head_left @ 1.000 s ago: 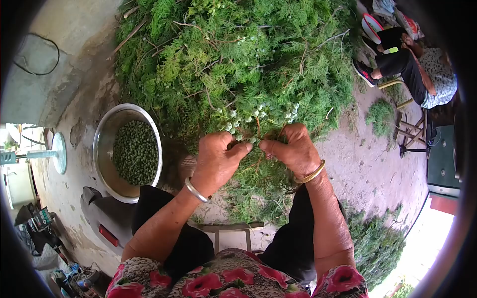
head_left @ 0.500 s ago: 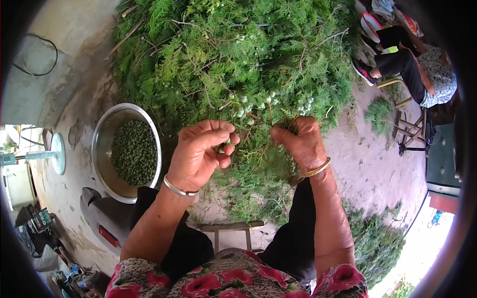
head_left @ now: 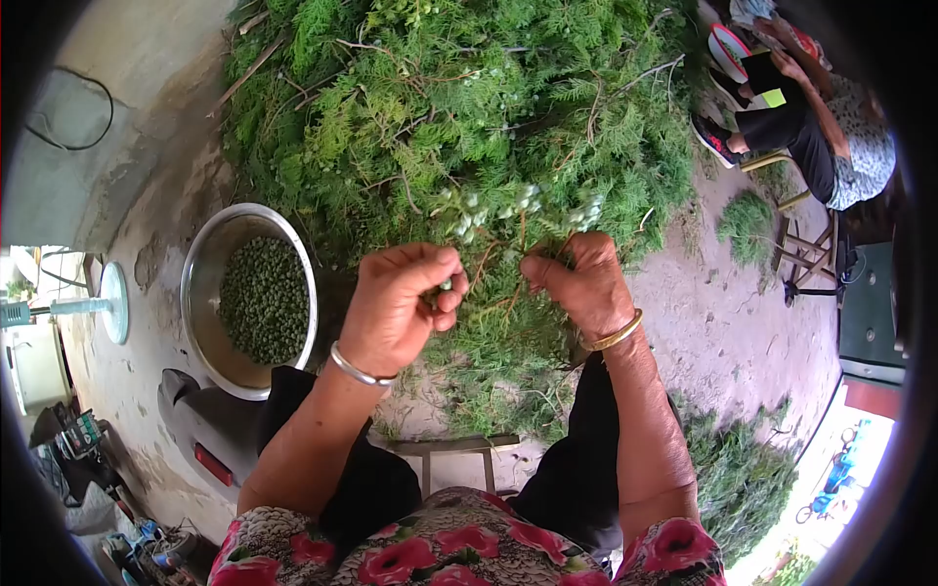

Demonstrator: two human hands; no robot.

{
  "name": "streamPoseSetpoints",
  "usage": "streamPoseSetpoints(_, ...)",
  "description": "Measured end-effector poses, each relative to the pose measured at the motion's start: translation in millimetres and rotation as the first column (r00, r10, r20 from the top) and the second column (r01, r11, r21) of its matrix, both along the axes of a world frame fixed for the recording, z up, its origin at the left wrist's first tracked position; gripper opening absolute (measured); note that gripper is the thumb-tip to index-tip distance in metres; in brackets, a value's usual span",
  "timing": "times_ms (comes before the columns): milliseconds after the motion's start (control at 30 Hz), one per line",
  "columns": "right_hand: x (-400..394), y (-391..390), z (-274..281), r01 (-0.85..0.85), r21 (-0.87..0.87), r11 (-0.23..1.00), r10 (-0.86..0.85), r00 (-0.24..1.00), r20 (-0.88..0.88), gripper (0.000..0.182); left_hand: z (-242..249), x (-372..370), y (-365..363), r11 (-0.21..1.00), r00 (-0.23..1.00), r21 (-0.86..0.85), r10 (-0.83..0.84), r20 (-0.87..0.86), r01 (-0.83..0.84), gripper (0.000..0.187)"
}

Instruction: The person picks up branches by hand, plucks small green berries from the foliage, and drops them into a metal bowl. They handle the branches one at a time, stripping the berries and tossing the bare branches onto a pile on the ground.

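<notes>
My right hand (head_left: 584, 283) pinches a thin brown twig (head_left: 523, 234) of a scale-leaved evergreen, which bears clusters of pale green seed cones (head_left: 526, 200). Just left of it, my left hand (head_left: 401, 293) has its fingers curled round a few green cones (head_left: 446, 285), partly hidden by the fingers. A gap separates the two hands. Left of my left hand stands a metal basin (head_left: 195, 322) holding many small green cones (head_left: 262, 301). Behind both hands lies a big heap of leafy green branches (head_left: 459, 107).
Another person (head_left: 811, 127) sits at the upper right with a red-rimmed bowl (head_left: 728, 54) close by. Loose sprigs (head_left: 747, 230) lie on the floor. A wooden stool (head_left: 454, 445) is between my knees, and a pale blue fan-like object (head_left: 114, 301) stands at the left.
The twig's cone clusters have risen and spread apart. My right hand has shifted slightly left, my left hand slightly down. The other person's arm has moved up toward the bowl.
</notes>
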State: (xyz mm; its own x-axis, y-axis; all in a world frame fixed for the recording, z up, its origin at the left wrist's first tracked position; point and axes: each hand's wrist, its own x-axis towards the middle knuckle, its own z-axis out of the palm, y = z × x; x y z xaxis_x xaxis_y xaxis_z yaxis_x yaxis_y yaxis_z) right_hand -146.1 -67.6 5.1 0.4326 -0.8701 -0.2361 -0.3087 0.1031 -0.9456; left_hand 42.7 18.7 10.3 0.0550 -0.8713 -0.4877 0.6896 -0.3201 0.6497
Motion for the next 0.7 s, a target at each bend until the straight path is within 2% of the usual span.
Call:
streamPoseSetpoints(33, -1, -1, 3, 0.003, -0.001, 1.000, -0.003, 1.000, 0.000, 0.016, 2, 4, 0, 1.000, 0.998, -0.023, 0.003, -0.068, -0.005, 0.006)
streamPoseSetpoints(100, -2, -3, 9, -0.014, -0.046, 0.999, 0.010, 0.997, -0.082, 0.015, 9, 4, -2, 0.999, 0.998, -0.050, -0.011, -0.055, 0.008, 0.005)
streamPoseSetpoints(167, -2, 0, -2, -0.024, -0.083, 0.996, 0.016, 0.996, -0.089, 0.016, 14, -2, -4, 0.994, 0.999, -0.105, -0.041, 0.012, 0.042, 0.005)
streamPoseSetpoints(200, -1, 2, -6, -0.036, -0.118, 0.992, 0.025, 0.995, -0.097, 0.017, 10, -4, -3, 0.995, 0.998, -0.078, -0.063, 0.026, 0.065, 0.007)
streamPoseSetpoints(233, 0, 3, -7, -0.039, -0.116, 0.992, 0.028, 0.995, -0.095, 0.017, 7, -9, -3, 0.998, 0.997, -0.038, -0.049, 0.058, 0.051, 0.008)
streamPoseSetpoints(300, 1, 4, -6, -0.135, -0.109, 0.985, 0.108, 0.969, -0.221, 0.011, 2, -21, -1, 0.998, 0.965, 0.062, -0.040, 0.258, 0.025, 0.009)
streamPoseSetpoints(433, 7, 12, -10, -0.156, -0.081, 0.984, 0.139, 0.973, -0.183, 0.011, -3, -33, 1, 0.997, 0.922, 0.057, 0.017, 0.386, -0.042, 0.011)
streamPoseSetpoints(533, 9, 15, -18, -0.181, -0.088, 0.980, 0.160, 0.966, -0.204, 0.011, -8, -33, 1, 0.994, 0.940, 0.088, 0.027, 0.340, -0.060, 0.010)
streamPoseSetpoints(600, 9, 16, -22, -0.108, -0.155, 0.982, 0.092, 0.990, -0.104, 0.028, -6, -31, 1, 0.992, 0.953, 0.106, 0.031, 0.302, -0.066, 0.010)
streamPoseSetpoints(700, 7, 14, -26, -0.095, -0.176, 0.980, 0.081, 0.993, -0.088, 0.029, 0, -30, 0, 0.988, 0.978, 0.148, 0.005, 0.209, -0.037, 0.012)
